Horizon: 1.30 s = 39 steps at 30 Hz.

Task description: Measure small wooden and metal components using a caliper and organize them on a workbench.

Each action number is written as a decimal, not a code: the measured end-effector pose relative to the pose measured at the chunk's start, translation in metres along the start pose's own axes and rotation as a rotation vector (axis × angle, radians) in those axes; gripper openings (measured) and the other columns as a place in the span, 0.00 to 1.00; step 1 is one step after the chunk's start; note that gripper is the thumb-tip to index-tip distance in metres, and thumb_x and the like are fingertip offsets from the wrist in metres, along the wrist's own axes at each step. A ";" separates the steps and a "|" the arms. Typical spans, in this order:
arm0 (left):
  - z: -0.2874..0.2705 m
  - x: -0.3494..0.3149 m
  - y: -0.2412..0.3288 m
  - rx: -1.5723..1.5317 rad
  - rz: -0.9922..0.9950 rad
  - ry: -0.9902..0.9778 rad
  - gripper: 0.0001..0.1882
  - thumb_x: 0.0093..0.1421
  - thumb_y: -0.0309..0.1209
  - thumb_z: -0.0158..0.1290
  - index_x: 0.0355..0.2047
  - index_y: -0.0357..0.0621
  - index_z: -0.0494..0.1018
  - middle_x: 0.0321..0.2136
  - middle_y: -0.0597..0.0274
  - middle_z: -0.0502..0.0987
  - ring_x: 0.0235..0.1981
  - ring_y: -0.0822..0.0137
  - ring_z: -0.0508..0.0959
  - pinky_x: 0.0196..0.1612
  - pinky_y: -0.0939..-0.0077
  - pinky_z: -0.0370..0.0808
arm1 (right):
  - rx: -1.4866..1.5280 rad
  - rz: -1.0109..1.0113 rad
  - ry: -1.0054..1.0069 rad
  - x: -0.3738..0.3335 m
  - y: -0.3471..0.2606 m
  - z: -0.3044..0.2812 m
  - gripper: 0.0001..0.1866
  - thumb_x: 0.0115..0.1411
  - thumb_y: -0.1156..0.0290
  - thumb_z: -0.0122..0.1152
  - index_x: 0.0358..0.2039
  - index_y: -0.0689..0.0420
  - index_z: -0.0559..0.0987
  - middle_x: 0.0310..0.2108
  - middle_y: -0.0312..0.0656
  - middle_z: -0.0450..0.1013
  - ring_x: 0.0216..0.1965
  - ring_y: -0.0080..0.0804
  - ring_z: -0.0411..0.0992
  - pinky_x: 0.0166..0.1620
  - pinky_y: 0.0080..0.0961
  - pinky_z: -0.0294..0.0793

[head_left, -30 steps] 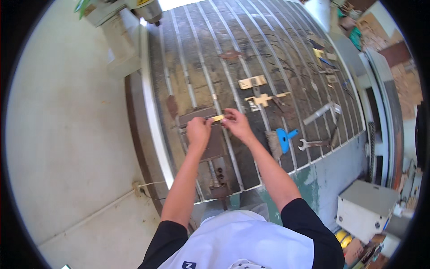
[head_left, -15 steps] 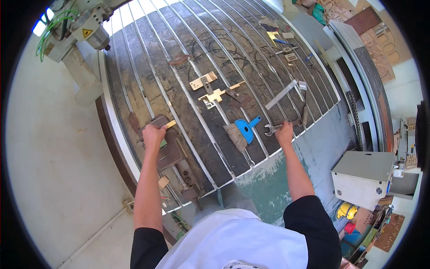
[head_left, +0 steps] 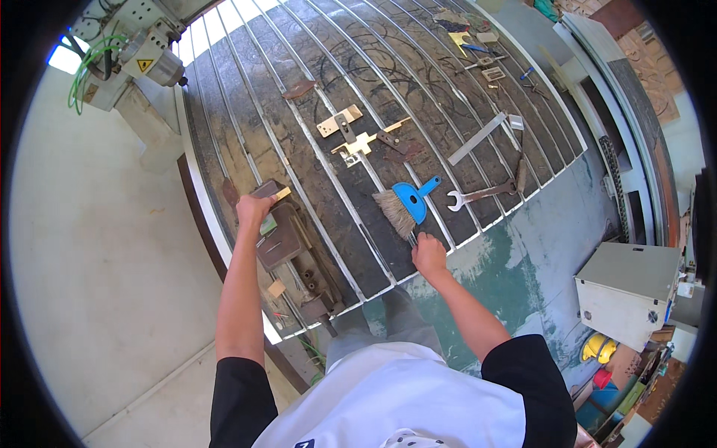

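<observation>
Brass-coloured strip (head_left: 283,193): in head view, my left hand (head_left: 252,211) pinches one end over the machine vise (head_left: 281,245), seemingly leaving the other clear.
Right hand (head_left: 429,255): well apart, by the blue-handled brush (head_left: 410,201) at the slotted table's (head_left: 349,239) edge; grip unclear.

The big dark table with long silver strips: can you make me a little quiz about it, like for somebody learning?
1. True or false: the pale-bristled, blue-backed brush lies left of the grey metal open-ended wrench.
2. Which hand's fingers are at the small gold-coloured metal strip?
3. Fill the gap: the right hand is nearer the brush's ____ than its handle.

Key:
1. True.
2. The left hand.
3. Bristles.
</observation>
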State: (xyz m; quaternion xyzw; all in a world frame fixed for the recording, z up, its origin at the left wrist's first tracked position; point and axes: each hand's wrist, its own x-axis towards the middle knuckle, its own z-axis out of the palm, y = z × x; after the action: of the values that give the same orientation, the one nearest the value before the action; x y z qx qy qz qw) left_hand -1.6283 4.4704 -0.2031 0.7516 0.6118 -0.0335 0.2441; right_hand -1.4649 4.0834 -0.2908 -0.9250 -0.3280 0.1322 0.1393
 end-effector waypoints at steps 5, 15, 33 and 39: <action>0.001 0.003 -0.002 -0.014 0.005 0.009 0.27 0.40 0.46 0.65 0.25 0.29 0.78 0.29 0.40 0.79 0.34 0.50 0.80 0.38 0.64 0.74 | 0.105 -0.059 -0.111 0.018 0.010 -0.014 0.08 0.44 0.74 0.59 0.24 0.66 0.74 0.24 0.56 0.74 0.27 0.52 0.75 0.34 0.39 0.76; -0.009 0.000 -0.004 0.022 0.057 -0.040 0.28 0.41 0.47 0.63 0.32 0.30 0.78 0.37 0.40 0.78 0.41 0.48 0.78 0.43 0.62 0.74 | 1.271 0.481 -0.409 -0.072 0.017 -0.103 0.06 0.51 0.83 0.55 0.29 0.63 0.69 0.24 0.46 0.73 0.25 0.34 0.75 0.27 0.29 0.75; -0.014 -0.010 -0.008 -0.028 0.109 -0.045 0.25 0.42 0.40 0.58 0.38 0.35 0.77 0.42 0.45 0.77 0.45 0.50 0.77 0.46 0.63 0.74 | 1.441 0.175 -0.078 -0.187 -0.145 -0.047 0.06 0.57 0.73 0.60 0.35 0.60 0.77 0.28 0.36 0.73 0.28 0.21 0.71 0.32 0.19 0.71; -0.013 -0.011 -0.008 -0.025 0.100 -0.035 0.24 0.43 0.40 0.58 0.38 0.35 0.77 0.42 0.45 0.77 0.45 0.50 0.77 0.46 0.63 0.74 | 1.397 0.165 -0.153 -0.207 -0.165 -0.011 0.05 0.58 0.75 0.60 0.33 0.63 0.77 0.26 0.38 0.74 0.29 0.21 0.73 0.32 0.18 0.74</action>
State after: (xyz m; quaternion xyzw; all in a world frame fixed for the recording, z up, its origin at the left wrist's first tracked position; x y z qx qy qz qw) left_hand -1.6419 4.4663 -0.1906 0.7775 0.5693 -0.0267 0.2658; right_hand -1.7107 4.0715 -0.1924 -0.6291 -0.1043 0.3863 0.6664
